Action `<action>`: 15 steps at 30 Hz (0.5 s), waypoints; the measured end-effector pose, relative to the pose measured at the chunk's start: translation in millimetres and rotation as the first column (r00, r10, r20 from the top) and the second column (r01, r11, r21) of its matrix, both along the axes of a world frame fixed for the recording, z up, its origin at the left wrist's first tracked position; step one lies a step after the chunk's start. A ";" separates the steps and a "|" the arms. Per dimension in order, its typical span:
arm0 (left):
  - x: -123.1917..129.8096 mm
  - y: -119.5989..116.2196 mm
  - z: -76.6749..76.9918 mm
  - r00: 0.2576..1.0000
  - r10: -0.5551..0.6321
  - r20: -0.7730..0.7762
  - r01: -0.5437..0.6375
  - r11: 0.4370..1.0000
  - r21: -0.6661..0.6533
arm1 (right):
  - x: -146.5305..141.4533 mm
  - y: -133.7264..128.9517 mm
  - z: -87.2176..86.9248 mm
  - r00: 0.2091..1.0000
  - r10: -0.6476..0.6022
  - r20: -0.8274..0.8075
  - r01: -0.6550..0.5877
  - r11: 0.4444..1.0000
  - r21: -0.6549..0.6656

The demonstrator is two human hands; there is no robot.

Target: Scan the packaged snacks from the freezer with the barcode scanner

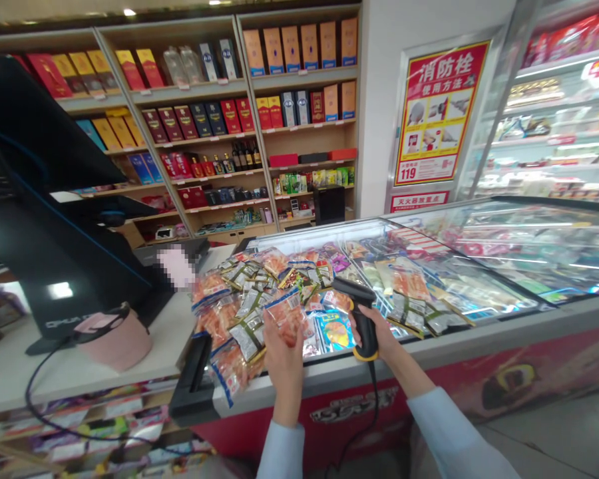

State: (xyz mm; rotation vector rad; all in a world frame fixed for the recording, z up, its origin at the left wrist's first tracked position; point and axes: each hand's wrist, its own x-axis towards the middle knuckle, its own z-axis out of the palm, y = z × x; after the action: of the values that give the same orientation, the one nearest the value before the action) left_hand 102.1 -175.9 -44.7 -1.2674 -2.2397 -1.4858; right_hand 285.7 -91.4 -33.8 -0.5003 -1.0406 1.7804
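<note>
Head view: snack packets (244, 313) heaped on chest freezer (459, 326)

I'm pinching a clear orange snack packet (287, 316) upright in my left hand (284, 359). My right hand (383, 338) is gripping a black corded barcode scanner (363, 324), head tilting toward the packet.

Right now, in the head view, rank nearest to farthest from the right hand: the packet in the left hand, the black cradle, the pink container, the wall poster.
From the right hand:
1. Packet in the left hand, to its left.
2. Black cradle, counter edge.
3. Pink container, on the counter, farther left.
4. Wall poster, beyond the freezer.
</note>
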 end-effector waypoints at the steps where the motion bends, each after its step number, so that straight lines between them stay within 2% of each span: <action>1: 2.3 1.1 3.0 0.998 0.057 -0.029 -0.057 0.998 0.017 | 0.4 -0.4 -0.1 0.999 0.031 -0.007 -0.031 1.000 0.001; 4: 7.3 11.1 12.4 0.981 0.160 -0.107 -0.154 0.986 0.065 | 1.9 -0.9 -2.4 0.990 0.141 -0.005 -0.141 0.990 0.012; 6: 8.7 20.1 16.3 0.970 0.196 -0.140 -0.187 0.979 0.078 | 2.9 -1.0 -4.6 0.985 0.172 -0.003 -0.172 0.985 0.020; 10: 9.3 29.6 16.2 0.959 0.225 -0.171 -0.212 0.973 0.089 | 4.0 -1.4 -7.0 0.983 0.181 -0.033 -0.180 0.983 0.030; 15: 9.2 27.2 14.0 0.960 0.211 -0.186 -0.199 0.977 0.080 | 5.0 -2.9 -6.4 0.977 0.212 -0.036 -0.210 0.976 0.061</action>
State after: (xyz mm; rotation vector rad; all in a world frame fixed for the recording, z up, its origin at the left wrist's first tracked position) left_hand 111.3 -148.7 -30.7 -1.0737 -2.1107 -1.2864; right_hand 290.7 -94.3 -40.2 -0.3243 -1.1461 1.9322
